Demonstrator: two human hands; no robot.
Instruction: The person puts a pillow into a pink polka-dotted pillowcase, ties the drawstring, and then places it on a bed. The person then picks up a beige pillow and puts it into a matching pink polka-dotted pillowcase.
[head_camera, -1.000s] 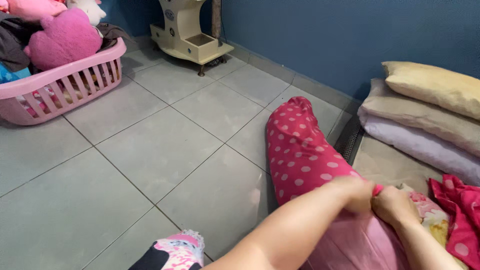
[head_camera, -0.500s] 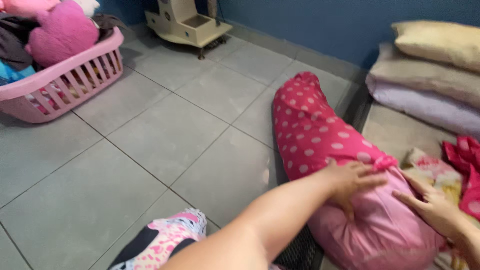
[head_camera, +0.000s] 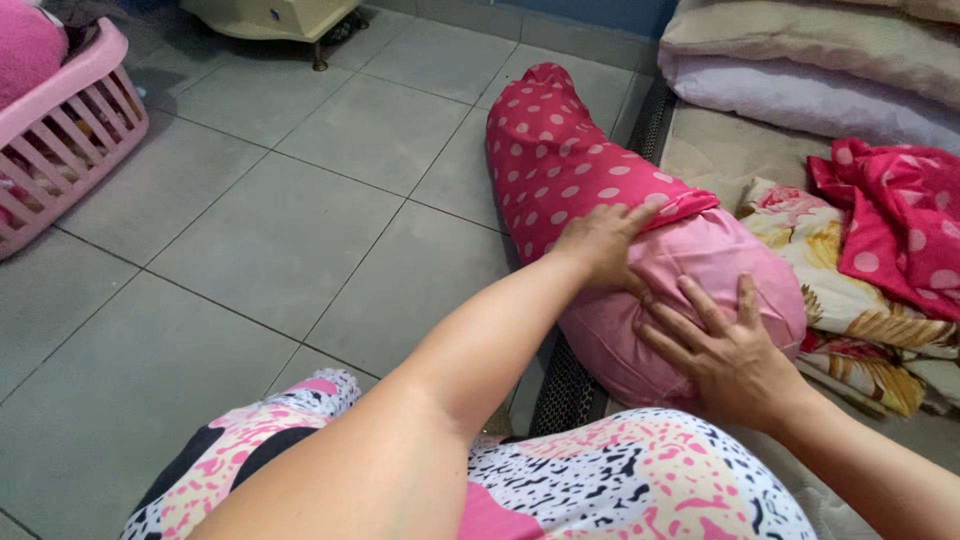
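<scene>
A long pink bolster (head_camera: 700, 270) lies on the floor with a dark pink, white-dotted cover (head_camera: 555, 165) drawn over its far part. The near end is bare plain pink. My left hand (head_camera: 605, 242) rests on the bolster where the cover's edge ends, fingers stretched towards that edge. My right hand (head_camera: 725, 352) lies palm down on the bare near end, fingers spread. Neither hand grips anything. My patterned pink, black and white clothing (head_camera: 620, 480) fills the bottom of the view.
A pink laundry basket (head_camera: 75, 120) stands at the left on the grey tiled floor (head_camera: 260, 230). Stacked pillows (head_camera: 800, 60) lie at the back right on a mat. A floral cloth (head_camera: 850, 300) and a dotted pink cloth (head_camera: 900, 220) lie right of the bolster.
Both hands have let go of the cover's bunched edge and now lie flat on the bolster. The view has tilted down and the bolster sits nearer to me.
</scene>
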